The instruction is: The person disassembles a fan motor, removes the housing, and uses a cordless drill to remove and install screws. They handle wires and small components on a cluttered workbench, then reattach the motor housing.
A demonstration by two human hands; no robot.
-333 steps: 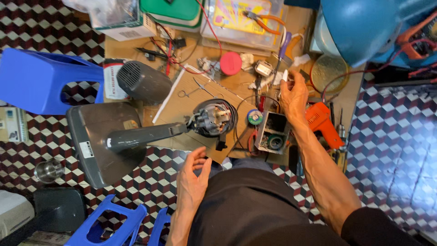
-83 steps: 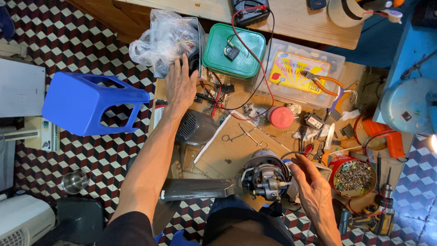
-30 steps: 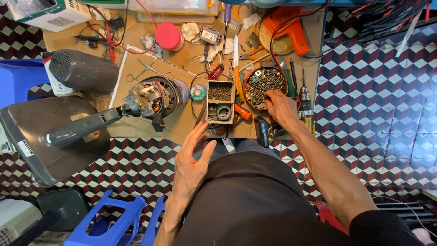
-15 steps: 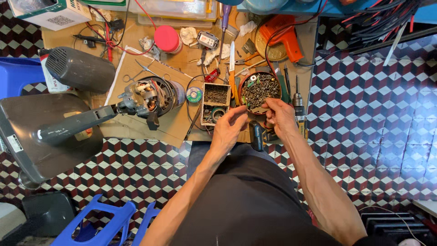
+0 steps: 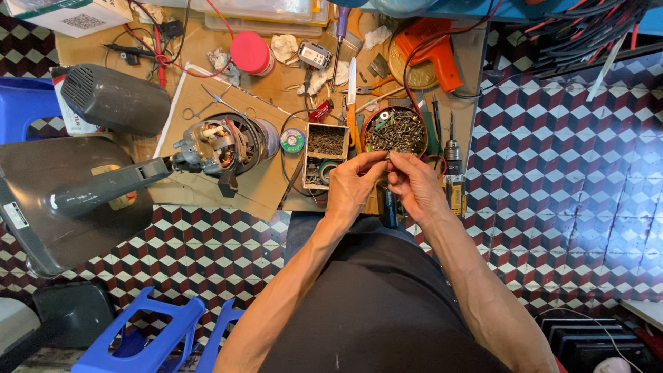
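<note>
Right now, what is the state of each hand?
Left hand: fingers pinched on a small part, too small to identify.
Right hand: pinched on the same part.

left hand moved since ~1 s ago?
Yes. The left hand was down over the lap, well short of the round bowl of screws; now it is up at the bowl's near rim, fingertips meeting the right hand.

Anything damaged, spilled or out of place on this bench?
Nothing spilled. The oddest sight is the electric motor, bare with windings exposed, its grey housing lying apart on the cluttered cardboard-covered table. Both hands, left hand and right hand, pinch something tiny beside the bowl of screws.
</note>
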